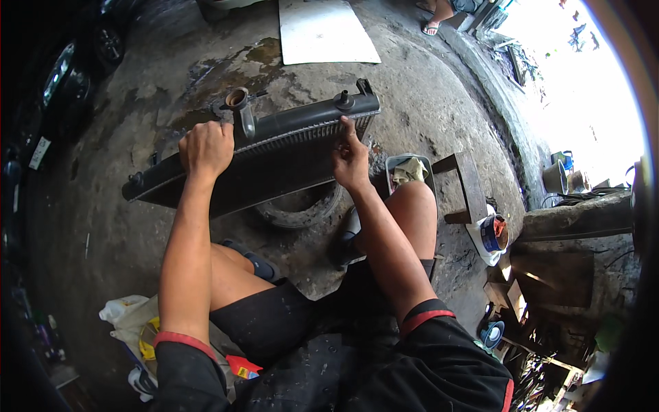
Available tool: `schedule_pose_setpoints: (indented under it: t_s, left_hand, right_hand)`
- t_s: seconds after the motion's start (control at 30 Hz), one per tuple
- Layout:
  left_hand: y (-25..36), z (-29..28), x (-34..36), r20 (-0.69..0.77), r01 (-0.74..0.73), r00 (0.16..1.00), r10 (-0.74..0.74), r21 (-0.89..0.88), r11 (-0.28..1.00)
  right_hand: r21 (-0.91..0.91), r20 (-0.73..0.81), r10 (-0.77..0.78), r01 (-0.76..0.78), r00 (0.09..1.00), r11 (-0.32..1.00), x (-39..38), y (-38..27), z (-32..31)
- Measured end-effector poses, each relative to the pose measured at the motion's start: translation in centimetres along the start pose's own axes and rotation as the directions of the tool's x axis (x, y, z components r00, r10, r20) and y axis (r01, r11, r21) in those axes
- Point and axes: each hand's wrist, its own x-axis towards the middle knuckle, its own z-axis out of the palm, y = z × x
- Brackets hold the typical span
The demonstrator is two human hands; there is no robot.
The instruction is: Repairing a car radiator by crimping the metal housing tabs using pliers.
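A black car radiator [292,128] is held tilted in front of my knees, its finned core facing me. My left hand [206,150] is closed over its upper tank, just left of the open filler neck [237,99]. Close to the right end, my right hand [351,156] grips the radiator's near edge, one finger reaching up to the seam under the tank. A short pipe stub [344,100] stands on the tank above that finger. Under the radiator, a tire [305,211] lies on the floor, partly hidden by it.
Right of my knee are a tub with rags [410,172] and a low wooden bench [467,184]. A white board [328,34] lies on the stained concrete floor [419,89] ahead. Parked at left is a dark car [65,86]. Another person's sandaled foot [431,27] shows far right.
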Motion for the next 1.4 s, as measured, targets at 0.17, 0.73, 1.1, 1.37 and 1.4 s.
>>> schedule_pose_setpoints:
  t_s: [0.17,0.73,1.1,1.37,1.4]
  left_hand:
    - [0.6,0.0,-0.1,0.013,0.032,0.999,-0.032,-0.004,0.999]
    - [1.6,-2.2,-1.2,0.235,-0.087,0.966,0.112,-0.111,0.990]
    - [3.3,-4.4,-1.0,0.363,-0.081,0.908,0.208,-0.336,0.938]
    - [10.6,-7.5,-0.7,0.575,0.275,0.816,-0.048,-0.315,0.908]
    - [10.7,-7.4,-0.9,0.628,0.403,0.777,-0.040,-0.448,0.798]
  right_hand:
    - [0.043,0.108,-0.069,0.065,0.992,0.997,0.2,-0.1,0.3]
    - [0.884,0.340,0.020,-0.327,0.940,0.333,-5.3,-3.9,-2.7]
    - [0.976,0.206,0.273,-0.177,0.940,-0.127,-5.1,-4.0,-10.2]
    - [0.998,-0.003,0.413,0.027,0.911,-0.053,-2.8,-3.4,-12.7]
    - [0.999,0.019,0.455,-0.005,0.890,-0.033,-2.6,-3.9,-12.4]
